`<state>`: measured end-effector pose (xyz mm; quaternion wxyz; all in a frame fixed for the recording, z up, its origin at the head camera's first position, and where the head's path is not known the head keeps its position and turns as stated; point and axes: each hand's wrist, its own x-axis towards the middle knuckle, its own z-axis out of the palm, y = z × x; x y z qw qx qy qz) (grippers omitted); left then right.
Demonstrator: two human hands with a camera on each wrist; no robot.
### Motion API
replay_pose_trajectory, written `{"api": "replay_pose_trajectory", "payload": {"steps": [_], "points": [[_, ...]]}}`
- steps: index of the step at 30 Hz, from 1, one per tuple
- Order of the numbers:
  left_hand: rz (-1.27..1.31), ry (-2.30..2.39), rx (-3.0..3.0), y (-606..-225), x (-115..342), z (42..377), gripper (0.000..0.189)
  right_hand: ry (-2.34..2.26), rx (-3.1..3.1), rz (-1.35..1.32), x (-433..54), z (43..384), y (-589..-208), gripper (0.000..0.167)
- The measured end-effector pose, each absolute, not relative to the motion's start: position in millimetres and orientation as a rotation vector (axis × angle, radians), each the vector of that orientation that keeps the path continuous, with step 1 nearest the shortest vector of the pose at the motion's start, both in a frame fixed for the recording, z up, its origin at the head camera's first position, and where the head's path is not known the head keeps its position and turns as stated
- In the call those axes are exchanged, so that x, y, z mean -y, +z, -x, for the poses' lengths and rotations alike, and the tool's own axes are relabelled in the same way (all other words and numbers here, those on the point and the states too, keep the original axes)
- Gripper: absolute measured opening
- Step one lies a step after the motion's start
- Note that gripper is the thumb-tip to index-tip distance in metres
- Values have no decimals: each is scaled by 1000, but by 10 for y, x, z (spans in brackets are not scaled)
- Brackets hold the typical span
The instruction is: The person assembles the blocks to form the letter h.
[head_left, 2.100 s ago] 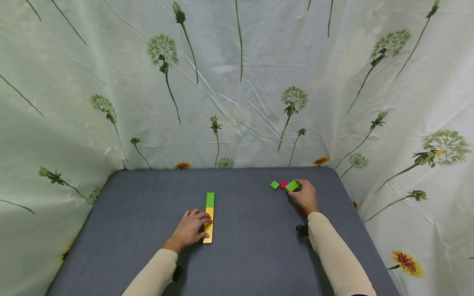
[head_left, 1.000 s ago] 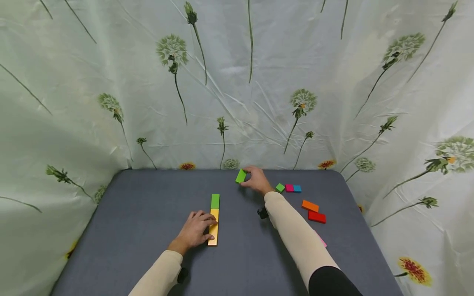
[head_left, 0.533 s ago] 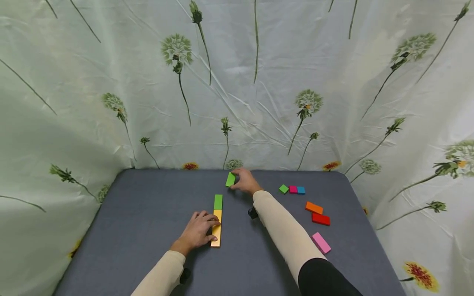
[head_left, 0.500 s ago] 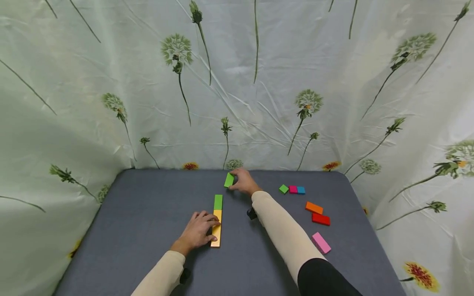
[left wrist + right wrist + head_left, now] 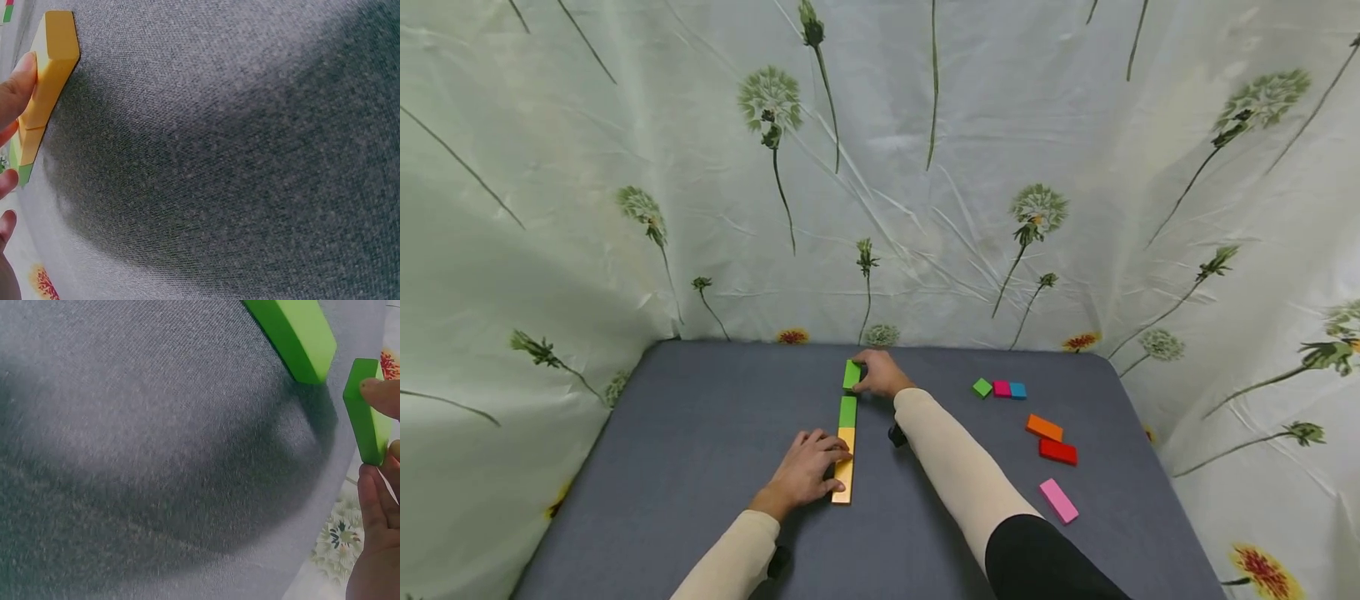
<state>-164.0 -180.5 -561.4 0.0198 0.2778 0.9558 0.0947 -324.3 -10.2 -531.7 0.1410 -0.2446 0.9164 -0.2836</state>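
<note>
A straight row of blocks lies on the table: two yellow blocks end to end, the nearer yellow block at the front, and a green block at the far end. My left hand rests at the left of the row, its thumb touching the near yellow block and relaxed fingers over the yellow pair. Beyond the row's far end, my right hand pinches a second green block by its ends between thumb and fingers. In the right wrist view that held block is apart from the row's green block.
Toward the back right lie a small green block, a crimson block and a blue block. Nearer are an orange block, a red block and a pink block. A flowered curtain stands behind the grey table.
My right hand has carried the green block leftward from the back-right blocks to beyond the row's far end, turning it nearly in line. The left hand has stayed on the row.
</note>
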Motion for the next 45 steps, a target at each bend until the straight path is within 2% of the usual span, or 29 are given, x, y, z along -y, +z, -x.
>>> {"api": "replay_pose_trajectory", "payload": {"steps": [23, 45], "points": [[-862, 294, -2974, -5633, 1812, 1631, 40, -869, -2573, 538, 182, 3206, -5508, 49], [-865, 289, -2990, -5637, 1823, 1622, 39, -995, -2605, 600, 160, 3112, -5600, 46]]}}
